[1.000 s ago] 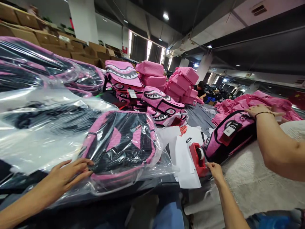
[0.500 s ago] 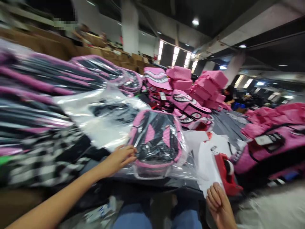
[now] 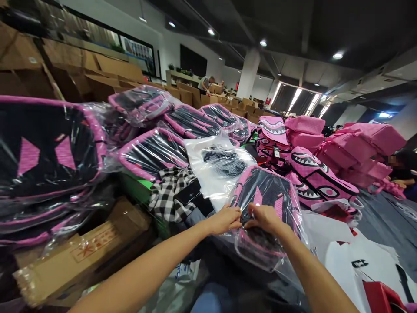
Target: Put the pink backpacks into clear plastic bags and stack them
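A pink and black backpack (image 3: 265, 195) lies in front of me inside a clear plastic bag (image 3: 260, 256), its back panel up. My left hand (image 3: 226, 218) is closed at the bag's left side, with the fingers pinching the film. Close beside it, my right hand (image 3: 265, 218) lies over the lower middle of the backpack, thumb and fingers drawn together on the plastic. A stack of flat clear bags (image 3: 221, 163) is just behind the backpack. To its right, more pink backpacks (image 3: 319, 176) show a shark-mouth print.
Bagged backpacks (image 3: 48, 152) are piled at the left. A cardboard box (image 3: 78, 256) stands below them, near a black-and-white checked cloth (image 3: 172, 191). White sheets (image 3: 361, 256) and a red object (image 3: 384, 295) lie at right. People work in the background.
My view has swung to the left. My right hand has left the white sheets and come onto the bagged backpack. The left hand remains at the bag's left side.
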A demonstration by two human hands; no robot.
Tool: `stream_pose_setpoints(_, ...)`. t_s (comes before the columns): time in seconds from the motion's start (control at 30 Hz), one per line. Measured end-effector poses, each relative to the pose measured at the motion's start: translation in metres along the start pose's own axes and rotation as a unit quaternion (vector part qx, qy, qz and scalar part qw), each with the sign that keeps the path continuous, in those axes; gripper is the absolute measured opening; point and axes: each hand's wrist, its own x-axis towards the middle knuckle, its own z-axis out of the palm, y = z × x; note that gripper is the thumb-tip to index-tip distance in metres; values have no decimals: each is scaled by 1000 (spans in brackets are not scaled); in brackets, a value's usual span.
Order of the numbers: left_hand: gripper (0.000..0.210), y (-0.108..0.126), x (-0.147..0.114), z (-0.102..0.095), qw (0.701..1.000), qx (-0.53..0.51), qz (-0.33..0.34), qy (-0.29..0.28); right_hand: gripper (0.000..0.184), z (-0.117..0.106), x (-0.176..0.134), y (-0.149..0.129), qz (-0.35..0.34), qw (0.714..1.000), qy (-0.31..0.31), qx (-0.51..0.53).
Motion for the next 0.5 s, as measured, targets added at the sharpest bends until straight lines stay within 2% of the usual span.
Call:
stream_pose_setpoints(0.1,14,-3,1,1,1000,-13,9,3,12,-4,-19,16,60,997,50,-11)
stream_pose_setpoints(0.17,16,-5,1,1,1000,-22,16,3,5,0,-37,8,79,990,120,-5)
stream_pose_setpoints(0.23,17,-7,2,1,999,-30,19,3,3,14,-47,-13,48,984,170,9)
stream_pose_setpoints(0.3,16,-8,2,3,999,-40,18,4,6,33,-45,-37,17,987,161,4)
stream_pose_setpoints(0.33,16,-8,2,5,999,-45,15,5,11,42,-39,-48,23,989,145,-6)
stream_pose_setpoints(0.4,17,-8,2,8,998,-61,2,8,22,56,-23,-63,73,991,113,-18)
stream_pose_setpoints(0.5,16,-12,4,9,994,-101,-31,10,29,61,-6,-66,118,989,92,-3)
